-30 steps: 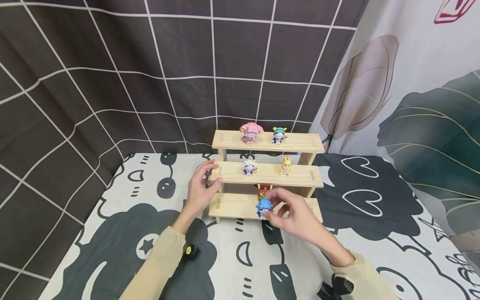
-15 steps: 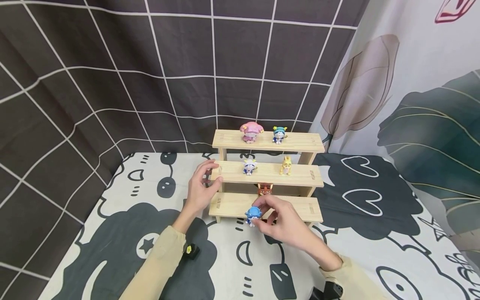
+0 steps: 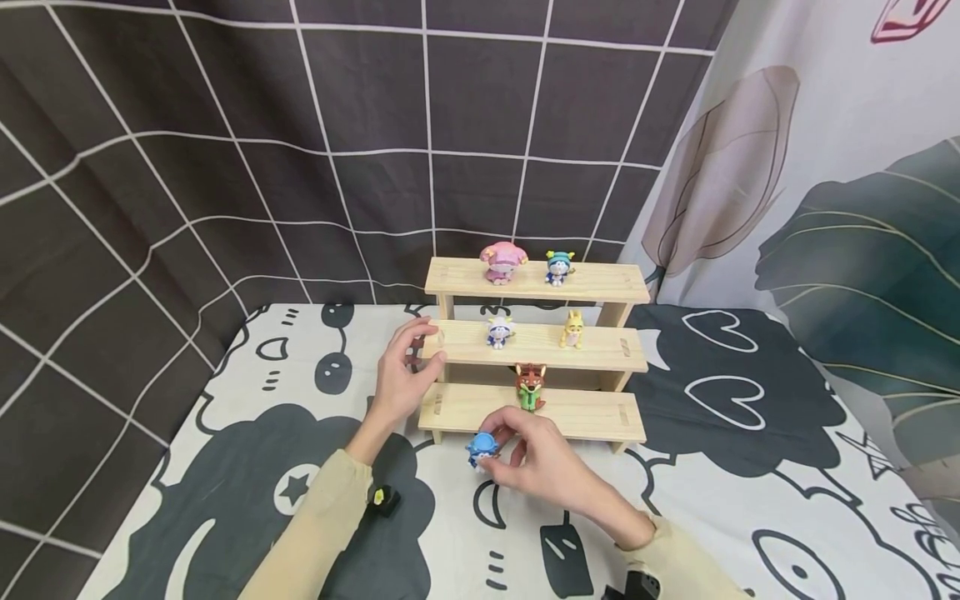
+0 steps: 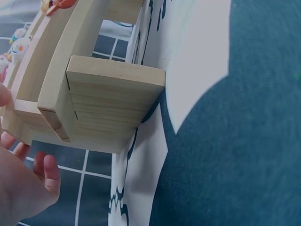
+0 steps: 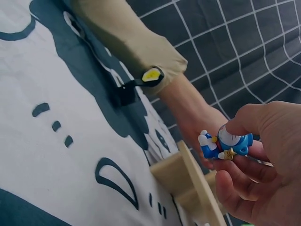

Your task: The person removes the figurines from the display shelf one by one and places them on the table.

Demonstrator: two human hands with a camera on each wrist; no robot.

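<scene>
The right hand point(image 3: 536, 458) is pinching the blue-hatted figurine point(image 3: 481, 448) between thumb and fingers, its long axis standing roughly upright, hat uppermost. The figurine is being held just in front of the bottom tier point(image 3: 468, 408) of the wooden shelf point(image 3: 596, 283), on the person's side. The left hand point(image 3: 403, 375) is gripping the middle tier's point(image 3: 536, 342) left end, lying farther off, beyond the figurine and leftward.

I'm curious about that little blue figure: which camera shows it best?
The right wrist view: the blue figure appears large, its gold star visible. The head view shows it smaller, pinched in the right hand; the left wrist view doesn't show it.
</scene>
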